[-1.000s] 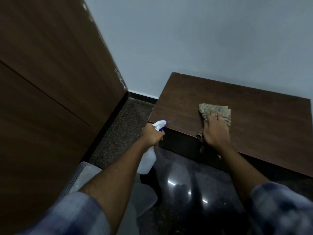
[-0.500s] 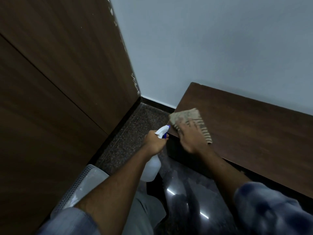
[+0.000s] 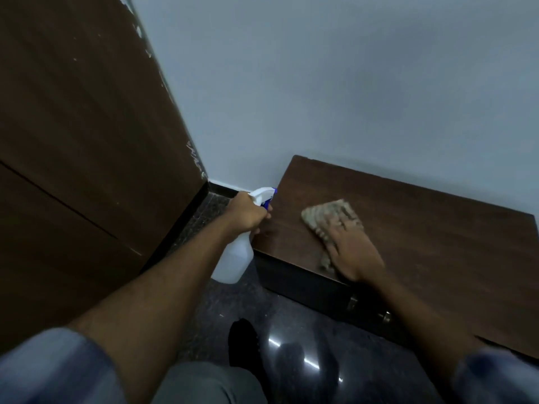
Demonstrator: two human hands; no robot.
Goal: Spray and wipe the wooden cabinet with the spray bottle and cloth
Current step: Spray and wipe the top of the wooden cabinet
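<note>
A low dark wooden cabinet (image 3: pixel 423 228) stands against the pale wall on the right. My right hand (image 3: pixel 354 252) lies flat on a beige striped cloth (image 3: pixel 326 215) near the cabinet top's front left part, fingers stretched over it. My left hand (image 3: pixel 248 217) grips the neck of a white spray bottle (image 3: pixel 233 260) with a white and blue nozzle, held just left of the cabinet's left edge, nozzle pointing toward the cabinet top.
A tall dark wooden door or wardrobe panel (image 3: pixel 81 141) fills the left side. Dark polished floor (image 3: pixel 291 330) lies in front of the cabinet, with my black shoe (image 3: pixel 243 342) on it. Metal handles (image 3: pixel 386 316) show on the cabinet front.
My right hand slid the cloth from the cabinet's left front corner to the right, further onto the top. The left hand with the bottle rose toward the cabinet's left edge.
</note>
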